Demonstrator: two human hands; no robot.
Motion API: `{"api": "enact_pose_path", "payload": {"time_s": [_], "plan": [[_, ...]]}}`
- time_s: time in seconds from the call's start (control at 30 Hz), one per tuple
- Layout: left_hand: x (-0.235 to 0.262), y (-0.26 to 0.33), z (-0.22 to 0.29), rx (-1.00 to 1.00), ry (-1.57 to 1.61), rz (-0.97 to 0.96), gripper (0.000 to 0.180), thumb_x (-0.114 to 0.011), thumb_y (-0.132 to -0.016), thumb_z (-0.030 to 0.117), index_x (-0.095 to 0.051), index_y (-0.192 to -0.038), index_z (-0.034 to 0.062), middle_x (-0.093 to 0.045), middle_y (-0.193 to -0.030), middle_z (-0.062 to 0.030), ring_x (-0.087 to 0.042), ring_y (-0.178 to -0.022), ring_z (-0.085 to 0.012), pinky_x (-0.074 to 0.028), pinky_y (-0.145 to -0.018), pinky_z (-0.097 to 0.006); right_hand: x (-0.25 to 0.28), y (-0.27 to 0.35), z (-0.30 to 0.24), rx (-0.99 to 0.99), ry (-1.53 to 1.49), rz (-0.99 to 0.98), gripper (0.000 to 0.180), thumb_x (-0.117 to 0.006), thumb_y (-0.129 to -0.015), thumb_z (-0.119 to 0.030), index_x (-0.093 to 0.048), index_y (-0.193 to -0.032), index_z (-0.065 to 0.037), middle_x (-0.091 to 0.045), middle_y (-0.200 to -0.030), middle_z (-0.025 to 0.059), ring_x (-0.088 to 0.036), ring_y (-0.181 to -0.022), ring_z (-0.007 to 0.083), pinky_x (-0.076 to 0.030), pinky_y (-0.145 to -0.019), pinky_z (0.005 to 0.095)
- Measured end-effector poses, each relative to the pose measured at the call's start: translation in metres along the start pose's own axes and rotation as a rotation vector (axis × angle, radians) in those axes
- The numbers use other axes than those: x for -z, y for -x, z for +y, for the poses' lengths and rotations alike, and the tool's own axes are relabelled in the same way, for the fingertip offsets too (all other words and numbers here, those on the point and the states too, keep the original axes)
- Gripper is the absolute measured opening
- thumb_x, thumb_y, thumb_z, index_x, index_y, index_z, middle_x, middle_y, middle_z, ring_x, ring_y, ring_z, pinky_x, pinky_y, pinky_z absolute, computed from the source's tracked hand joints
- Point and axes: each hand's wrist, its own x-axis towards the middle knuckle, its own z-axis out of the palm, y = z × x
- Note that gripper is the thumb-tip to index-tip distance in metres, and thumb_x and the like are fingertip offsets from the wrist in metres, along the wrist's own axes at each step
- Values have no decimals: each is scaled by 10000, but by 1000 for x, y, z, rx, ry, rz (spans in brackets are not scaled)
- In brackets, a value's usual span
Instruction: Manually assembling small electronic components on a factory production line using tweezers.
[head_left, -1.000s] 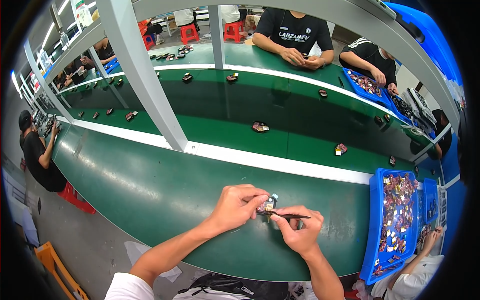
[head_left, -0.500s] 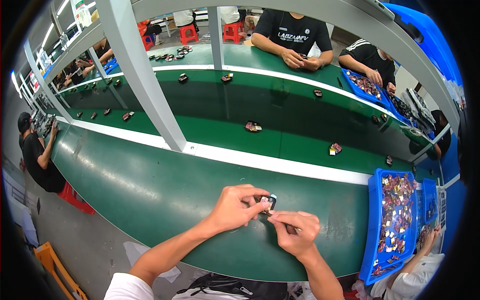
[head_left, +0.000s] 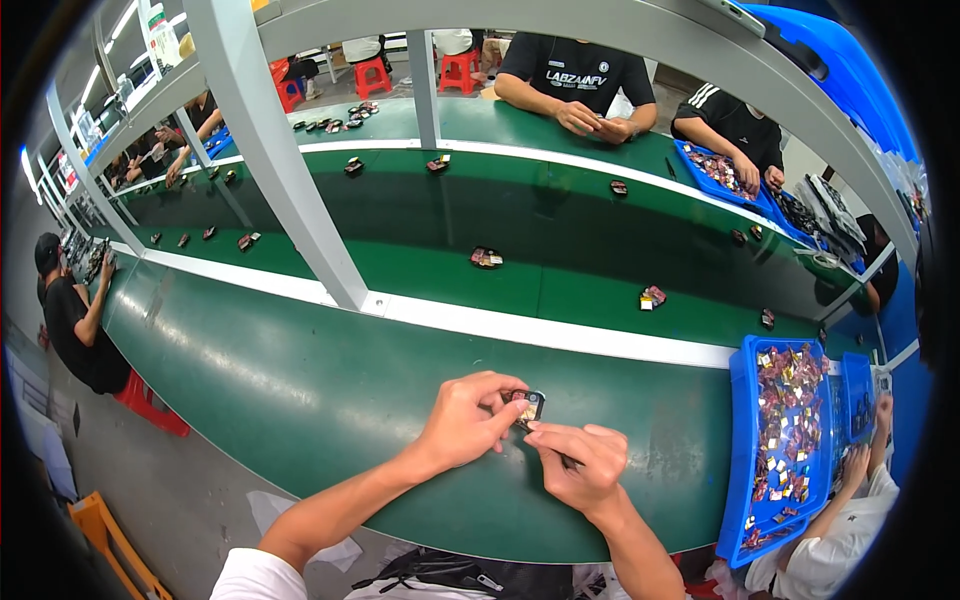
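Between my hands, above the green tabletop, is a small black-rimmed electronic housing with pale and dark parts inside. My left hand grips it from the left, thumb over its face and fingers behind. My right hand is closed, with thumb and index finger pinched at the housing's lower edge. Something dark shows among its curled fingers, too covered to name. The fingertips hide much of the housing's lower part.
At right stands a blue tray of small electronic parts. Beyond a white rail, a green conveyor belt carries scattered small assemblies. A grey metal post rises at left of centre. Several people work around the line.
The housing has turned slightly in my fingers, showing its dark rim more plainly. Assemblies on the belt have moved a little to the left. The whole view has shifted slightly.
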Motion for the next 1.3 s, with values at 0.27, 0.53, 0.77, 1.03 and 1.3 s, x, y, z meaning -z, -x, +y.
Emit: {"api": "enact_pose_path", "payload": {"time_s": [0.27,0.53,0.77,1.03,1.3], "plan": [[-19,-1,-3,-50,-48,152,142,-687,-911,23,-699,-1021,-66,-690,-773,-116,-671,-516,-155,-532,-448,-288,-3,5,4,-34,-49,16,200,-776,-702,68,-742,-816,-92,-767,-805,36,-653,-544,141,-375,-438,254],[-19,-8,18,122,-143,63,142,-688,-912,-9,-652,-1034,-74,-700,-796,-104,-670,-551,-128,-543,-479,-265,2,2,6,-50,-46,32,190,-771,-709,60,-722,-817,-89,-755,-787,19,-650,-543,152,-383,-441,263],[-19,-13,11,206,49,69,168,-702,-888,-45,-589,-1007,-82,-657,-790,-116,-673,-570,-141,-565,-485,-251,2,3,7,-44,-31,38,195,-761,-703,64,-710,-809,-91,-748,-781,13,-634,-528,159,-380,-438,277],[-18,-35,2,183,-43,97,157,-711,-863,-17,-609,-970,-70,-684,-764,-108,-667,-520,-149,-531,-460,-279,5,-4,10,-15,47,56,171,-807,-703,45,-732,-799,-75,-769,-804,51,-706,-591,158,-414,-453,264],[18,-138,-14,5,-142,225,177,-737,-872,22,-603,-947,-65,-680,-780,-115,-673,-540,-147,-552,-470,-270,7,-5,14,-87,26,172,197,-831,-712,33,-716,-847,-53,-774,-866,71,-548,-457,125,-396,-437,249]]}}
